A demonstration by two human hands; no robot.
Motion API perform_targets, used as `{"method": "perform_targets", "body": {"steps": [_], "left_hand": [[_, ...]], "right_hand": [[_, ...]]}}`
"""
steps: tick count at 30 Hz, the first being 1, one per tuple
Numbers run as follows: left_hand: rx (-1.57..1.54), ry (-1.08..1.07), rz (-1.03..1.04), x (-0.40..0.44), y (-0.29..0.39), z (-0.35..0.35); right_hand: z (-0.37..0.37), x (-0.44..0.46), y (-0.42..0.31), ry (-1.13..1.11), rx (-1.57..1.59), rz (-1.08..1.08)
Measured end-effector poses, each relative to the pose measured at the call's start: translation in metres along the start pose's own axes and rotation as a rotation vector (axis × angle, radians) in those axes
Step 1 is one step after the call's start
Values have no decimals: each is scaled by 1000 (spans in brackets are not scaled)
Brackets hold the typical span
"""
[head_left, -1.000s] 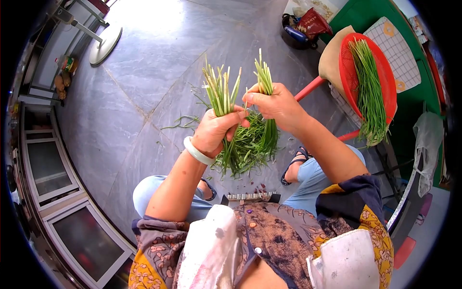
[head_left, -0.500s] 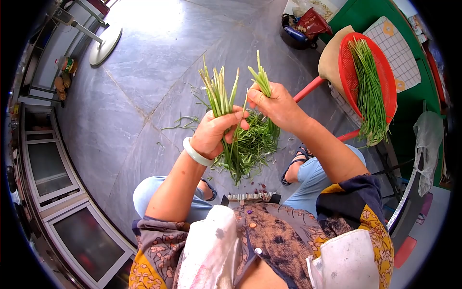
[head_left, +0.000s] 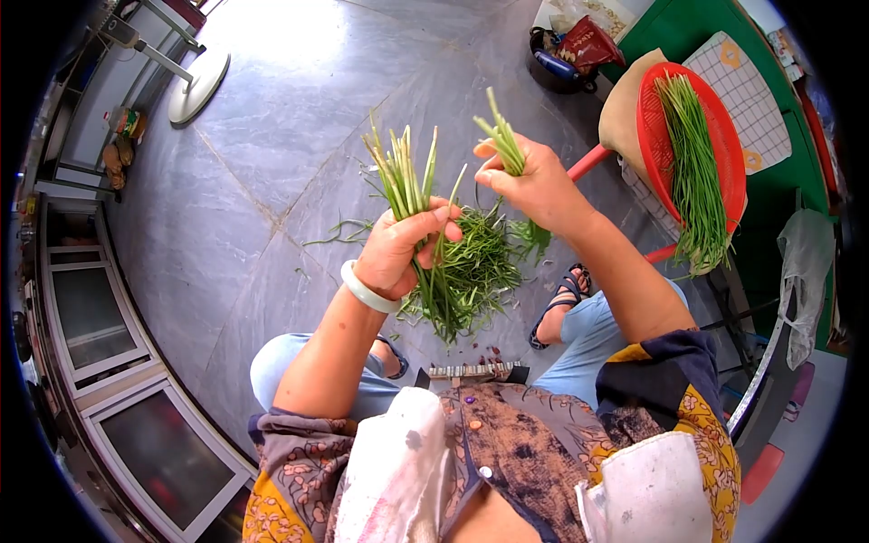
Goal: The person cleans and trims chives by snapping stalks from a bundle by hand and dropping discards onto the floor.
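My left hand [head_left: 398, 246], with a pale bangle at the wrist, is closed round a bunch of green stalks [head_left: 405, 176], pale ends up and leaves hanging down. One stalk leans apart between its thumb and fingers. To the right, my right hand [head_left: 536, 184] grips a smaller bunch of stalks [head_left: 503, 136], whose leaves hang below the palm. The two hands are apart. Beneath them a loose pile of green leaves and trimmings [head_left: 480, 262] lies on the grey floor.
A red basket [head_left: 649, 109] at the right holds long green stalks. Behind it is a green surface with a checked cloth [head_left: 738, 90]. A dark pot [head_left: 554, 77] stands at the upper right, a round white base [head_left: 201, 84] at the upper left, glass-fronted cabinets [head_left: 163, 448] at the left.
My right hand has moved right, away from my left hand, with its small bunch. The bunch in my left hand has shifted slightly left, and one stalk now stands apart there.
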State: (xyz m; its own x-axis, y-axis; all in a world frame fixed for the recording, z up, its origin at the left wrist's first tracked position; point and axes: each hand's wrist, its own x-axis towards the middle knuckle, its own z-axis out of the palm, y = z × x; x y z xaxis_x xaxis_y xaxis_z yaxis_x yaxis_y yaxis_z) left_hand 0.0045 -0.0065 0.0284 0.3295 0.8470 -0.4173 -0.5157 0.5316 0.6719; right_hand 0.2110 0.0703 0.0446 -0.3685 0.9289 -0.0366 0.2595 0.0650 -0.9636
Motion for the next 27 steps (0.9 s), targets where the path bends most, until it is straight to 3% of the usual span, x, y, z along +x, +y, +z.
{"method": "perform_targets", "body": {"steps": [2,8,17,20,24,27], "left_hand": [[-21,8,8,0,0,0],[-46,25,18,1,0,-4],[-42,44,16,0,2,0],[-36,28,17,0,3,2],[-20,35,33,2,1,6],[-9,3,-24,1,0,8]], "right_hand": [[-4,-5,-19,-105,90,160],[-8,-2,-16,-88,237,231],[-6,-4,-11,-65,66,226],[6,-8,-7,-130,260,200],[22,-19,-35,-286,422,334],[32,-19,-34,-121,398,308]]}}
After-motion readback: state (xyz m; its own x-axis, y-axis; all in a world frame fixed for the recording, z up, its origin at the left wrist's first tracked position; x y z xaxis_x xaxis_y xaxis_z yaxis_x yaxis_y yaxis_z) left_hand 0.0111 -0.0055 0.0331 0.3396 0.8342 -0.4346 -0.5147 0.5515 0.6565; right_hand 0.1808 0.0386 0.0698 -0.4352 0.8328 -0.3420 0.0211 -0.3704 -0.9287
